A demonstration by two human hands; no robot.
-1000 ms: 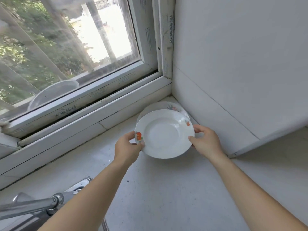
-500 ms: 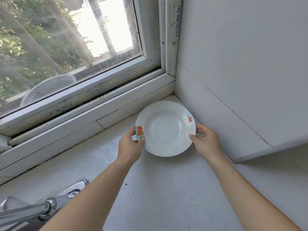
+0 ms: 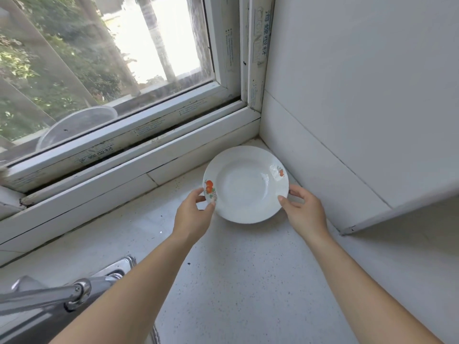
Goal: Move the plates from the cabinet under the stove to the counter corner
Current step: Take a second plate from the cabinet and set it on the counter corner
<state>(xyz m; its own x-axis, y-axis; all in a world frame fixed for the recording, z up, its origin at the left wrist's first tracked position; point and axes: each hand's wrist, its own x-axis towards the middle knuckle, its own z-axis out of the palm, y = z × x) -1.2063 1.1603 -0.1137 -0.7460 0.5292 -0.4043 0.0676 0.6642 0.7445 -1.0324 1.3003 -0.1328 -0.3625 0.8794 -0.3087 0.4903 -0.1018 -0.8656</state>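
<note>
A white deep plate (image 3: 244, 183) with small orange fruit prints on its rim lies in the counter corner, where the window sill meets the white wall. It covers the plate seen under it earlier, which is hidden now. My left hand (image 3: 192, 214) pinches the plate's left rim beside the fruit print. My right hand (image 3: 304, 211) holds the right front rim, thumb on top.
The speckled white counter (image 3: 236, 281) stretches toward me. A chrome faucet (image 3: 57, 294) and a sink edge sit at the lower left. The window frame (image 3: 139, 155) runs behind, and a white wall panel (image 3: 347, 145) closes off the right.
The plate held over another plate a second ago has come down onto it and now hides it. Both hands stay on its rim.
</note>
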